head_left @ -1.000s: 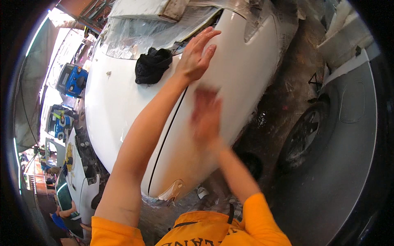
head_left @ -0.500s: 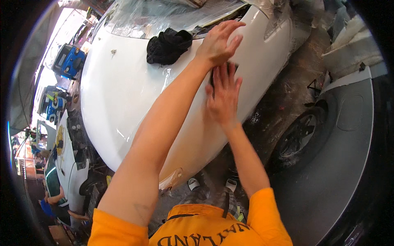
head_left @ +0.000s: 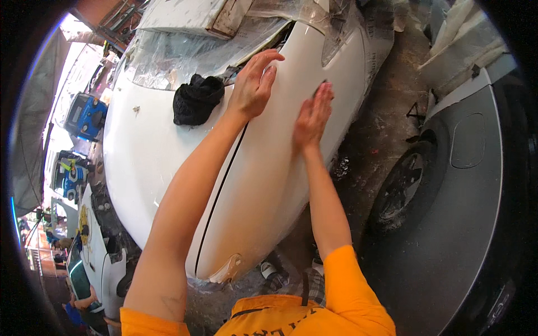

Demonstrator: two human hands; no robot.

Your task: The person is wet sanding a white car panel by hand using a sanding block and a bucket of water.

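My right hand [head_left: 314,120] lies along the white car's fender [head_left: 280,168], fingers stretched out and somewhat blurred. A thin dark pad [head_left: 320,87] shows past its fingertips; most of it is hidden under the hand. My left hand [head_left: 255,87] is over the seam side of the hood [head_left: 162,134], fingers apart and holding nothing. Whether it touches the panel I cannot tell. To its left a bunched black cloth [head_left: 196,101] rests on the hood. Towards me the fender has a tan, dull patch [head_left: 241,229].
Clear plastic sheeting [head_left: 168,61] covers the windshield area. At right stands a dark grey car body [head_left: 471,196] with a wheel [head_left: 400,187], a narrow floor strip [head_left: 364,151] between the cars. Another white car [head_left: 101,241] and blue vehicles [head_left: 87,117] stand at left.
The view has shifted, so the car sits further left. My right hand has moved apart from the left one, towards the fender's outer side, with the dark pad. The hood seam now shows.
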